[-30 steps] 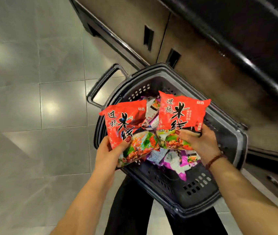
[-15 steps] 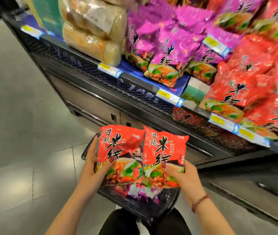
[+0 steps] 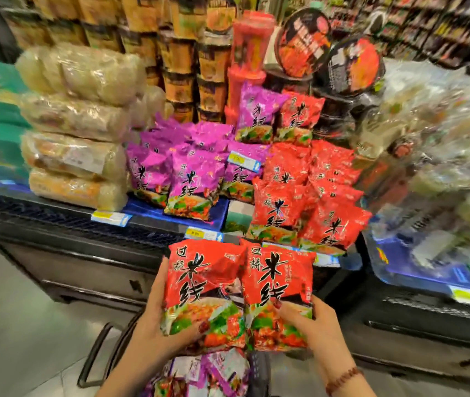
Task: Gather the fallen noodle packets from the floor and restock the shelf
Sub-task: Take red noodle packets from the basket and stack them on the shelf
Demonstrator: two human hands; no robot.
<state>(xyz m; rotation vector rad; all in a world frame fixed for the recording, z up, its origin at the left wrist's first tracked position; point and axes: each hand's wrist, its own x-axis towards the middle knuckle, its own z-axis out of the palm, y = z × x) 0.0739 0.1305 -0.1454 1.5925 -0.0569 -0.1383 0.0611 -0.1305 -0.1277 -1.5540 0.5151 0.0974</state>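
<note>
L hand [image 3: 161, 325] clamped on red pkt [image 3: 202, 287] | R hand [image 3: 315, 325] clamped on 2nd red pkt [image 3: 278, 290] | pkts side by side, touching, above basket [image 3: 259, 368], in front of shelf [image 3: 142, 222] w/ red stack [image 3: 308, 202]

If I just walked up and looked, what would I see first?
First, two bright red noodle packets side by side in front, one in the left hand and one in the right hand. Behind them on the shelf sit a pile of matching red packets and, to its left, a pile of purple packets. Below the hands, a basket holds more packets.
</note>
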